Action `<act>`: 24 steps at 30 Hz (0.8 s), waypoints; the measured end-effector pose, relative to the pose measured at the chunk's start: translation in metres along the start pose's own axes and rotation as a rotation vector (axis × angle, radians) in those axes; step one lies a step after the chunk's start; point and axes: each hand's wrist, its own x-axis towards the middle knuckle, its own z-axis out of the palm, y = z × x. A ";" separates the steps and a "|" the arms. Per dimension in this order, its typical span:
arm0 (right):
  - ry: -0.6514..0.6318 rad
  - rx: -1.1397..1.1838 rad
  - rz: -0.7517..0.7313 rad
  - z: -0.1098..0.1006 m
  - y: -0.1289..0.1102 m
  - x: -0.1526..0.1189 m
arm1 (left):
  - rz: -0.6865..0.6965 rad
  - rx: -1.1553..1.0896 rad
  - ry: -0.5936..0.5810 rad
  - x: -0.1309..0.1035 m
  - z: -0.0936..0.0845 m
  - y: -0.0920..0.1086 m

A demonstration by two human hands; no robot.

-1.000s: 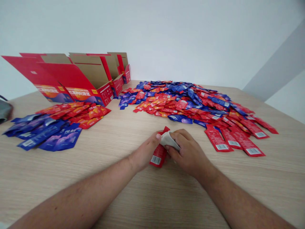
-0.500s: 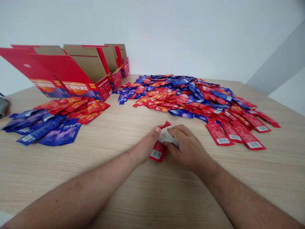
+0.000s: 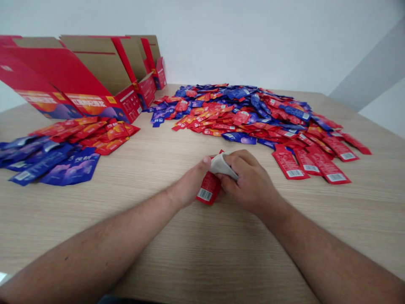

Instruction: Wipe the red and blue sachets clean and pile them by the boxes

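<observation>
In front of me, a red sachet (image 3: 209,186) with a white barcode label at its lower end is held by my left hand (image 3: 193,179), thumb along its upper left side. My right hand (image 3: 248,179) is closed round a light grey cloth (image 3: 222,165), which is pressed against the upper part of the same sachet. The cloth and my fingers hide much of that upper part. Only a small red tip shows above the cloth.
A large heap of red and blue sachets (image 3: 234,114) spreads across the back of the wooden table (image 3: 152,253). To the left lie a red pile (image 3: 110,135) and a blue pile (image 3: 69,166). Open red cartons (image 3: 95,90) stand behind them.
The whole view has tilted down a little, so the boxes and piles sit higher. The cloth has shifted slightly against the sachet, and both hands keep their hold.
</observation>
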 end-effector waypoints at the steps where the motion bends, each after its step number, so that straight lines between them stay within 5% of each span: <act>1: -0.024 0.011 -0.025 0.000 -0.001 0.000 | 0.040 -0.008 -0.009 0.000 0.001 0.000; 16: 0.102 -0.064 0.055 -0.002 -0.003 0.001 | -0.100 0.088 -0.066 -0.002 -0.008 -0.005; 20: 0.033 -0.012 -0.034 -0.002 -0.005 0.000 | -0.036 0.084 -0.059 -0.002 -0.007 -0.004; 24: 0.059 -0.033 0.050 0.000 0.001 0.001 | -0.102 0.045 -0.029 -0.002 -0.005 0.001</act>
